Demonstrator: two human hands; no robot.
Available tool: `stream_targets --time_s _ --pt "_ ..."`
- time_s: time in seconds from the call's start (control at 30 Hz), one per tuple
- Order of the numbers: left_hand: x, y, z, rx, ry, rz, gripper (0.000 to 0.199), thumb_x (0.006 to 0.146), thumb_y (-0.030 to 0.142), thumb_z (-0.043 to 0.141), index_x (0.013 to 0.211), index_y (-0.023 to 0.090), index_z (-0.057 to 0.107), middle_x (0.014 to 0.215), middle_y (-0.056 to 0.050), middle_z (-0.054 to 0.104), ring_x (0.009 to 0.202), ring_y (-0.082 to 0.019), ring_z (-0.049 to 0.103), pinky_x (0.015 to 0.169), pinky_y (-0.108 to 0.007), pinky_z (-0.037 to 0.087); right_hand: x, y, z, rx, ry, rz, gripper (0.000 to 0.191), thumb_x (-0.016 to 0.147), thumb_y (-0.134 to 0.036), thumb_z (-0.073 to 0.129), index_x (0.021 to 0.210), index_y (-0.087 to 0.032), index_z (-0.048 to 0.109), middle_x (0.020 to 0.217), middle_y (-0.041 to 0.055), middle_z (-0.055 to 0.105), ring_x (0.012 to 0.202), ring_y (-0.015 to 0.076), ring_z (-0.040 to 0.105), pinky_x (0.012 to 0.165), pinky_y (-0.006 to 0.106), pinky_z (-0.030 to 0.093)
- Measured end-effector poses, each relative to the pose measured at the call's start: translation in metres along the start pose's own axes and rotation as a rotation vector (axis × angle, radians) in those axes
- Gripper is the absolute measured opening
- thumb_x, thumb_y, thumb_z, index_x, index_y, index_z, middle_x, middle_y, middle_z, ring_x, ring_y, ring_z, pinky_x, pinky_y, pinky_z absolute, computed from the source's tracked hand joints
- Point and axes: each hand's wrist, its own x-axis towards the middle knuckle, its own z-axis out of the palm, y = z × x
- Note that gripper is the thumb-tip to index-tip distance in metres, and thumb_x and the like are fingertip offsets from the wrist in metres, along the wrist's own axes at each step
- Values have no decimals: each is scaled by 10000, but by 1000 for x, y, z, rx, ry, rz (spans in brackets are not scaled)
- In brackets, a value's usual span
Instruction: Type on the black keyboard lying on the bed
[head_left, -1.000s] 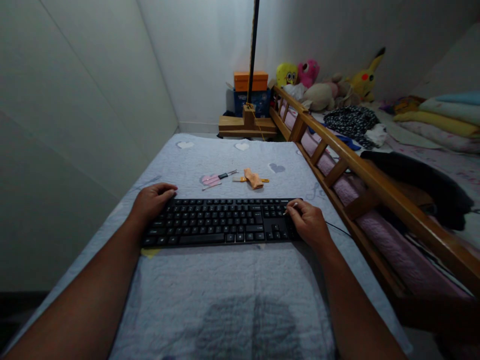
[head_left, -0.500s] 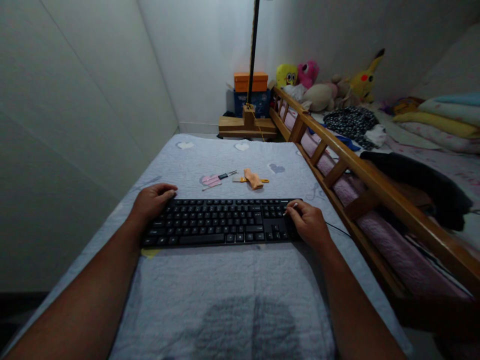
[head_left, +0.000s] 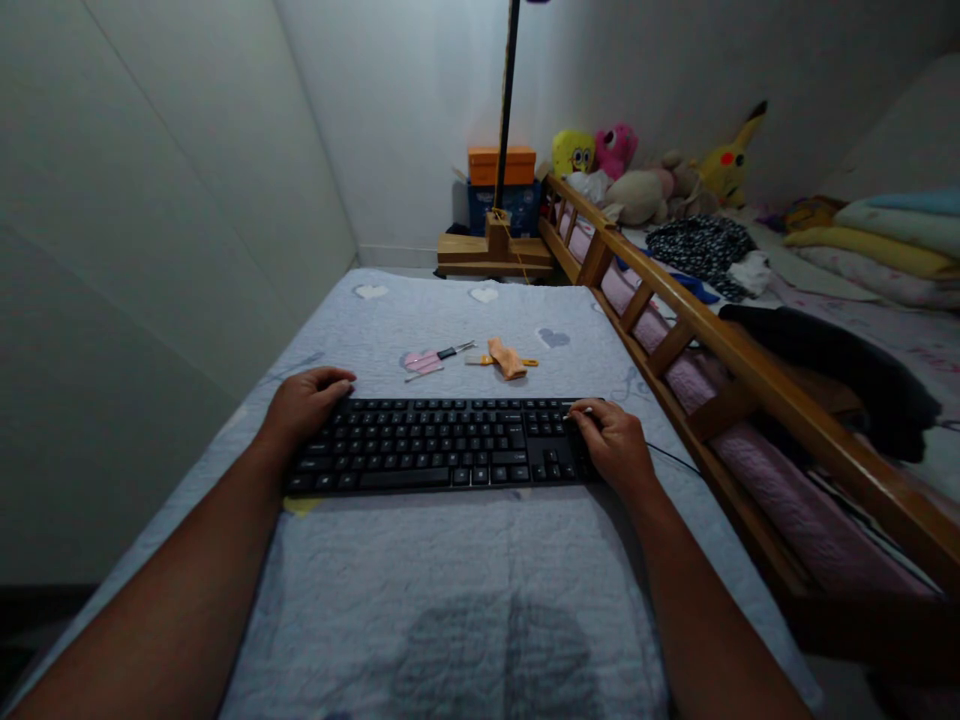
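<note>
A black keyboard [head_left: 420,443] lies flat on the cloth-covered surface in front of me. At its upper left corner, my left hand [head_left: 304,405] grips the edge, with its thumb towards the keys. Over the number keys at the right end, my right hand [head_left: 616,445] pinches a thin cotton swab [head_left: 568,416], whose pale tip points left and down at the keys. Beyond the keyboard lie another cotton swab [head_left: 424,375], a pair of tweezers [head_left: 456,350] with a dark grip, and a small yellow-handled brush [head_left: 531,362] partly under a folded orange cloth [head_left: 507,359].
A grey-blue quilted cover [head_left: 450,570] with heart patterns spreads under everything. The keyboard cable [head_left: 675,457] runs right towards a wooden bed rail [head_left: 675,300]. Plush toys [head_left: 637,190] and bedding lie past the rail. A wooden stand [head_left: 495,255] and boxes [head_left: 502,165] are at the back.
My right hand has shifted the cotton swab slightly left and up over the number keys; the swab now lies flatter. My left hand and the keyboard stay put.
</note>
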Motion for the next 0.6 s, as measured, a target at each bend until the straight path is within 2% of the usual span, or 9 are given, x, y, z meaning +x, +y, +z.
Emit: stream_targets --time_s 0.33,0.6 --pt "2 -3 1 -13 -7 -2 389 694 478 618 934 224 789 990 -53 806 971 -300 717 952 -394 547 2 -1 0 -12 9 -28 205 892 -316 552 838 -237 733 900 86 789 898 272 711 860 397 526" --pt "3 -7 2 -8 7 20 370 693 481 626 912 232 789 987 -51 805 984 -297 718 948 -379 551 1 -3 -4 -46 -36 -26 192 900 -309 539 826 -237 700 864 78 768 856 260 691 816 368 499"
